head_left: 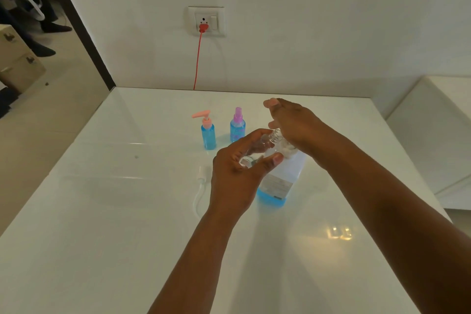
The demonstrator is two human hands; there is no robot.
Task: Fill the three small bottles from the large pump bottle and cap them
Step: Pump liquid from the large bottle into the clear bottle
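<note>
A: Three small bottles in head view: two blue, capped, upright on tabletop: pump-top bottle, spray bottle. Third?

B: Clear bottle, uncapped, tilted, neck up-right, left hand fingers clamped round it. Right hand presses large pump bottle, fingers apart.

Head view looks down, near table

Two small bottles sit mid-table, pump-top bottle left of the spray-top bottle. Lower right of them is the large pump bottle, and a loose pump cap lies to its left. Wall socket up top, center.
</note>
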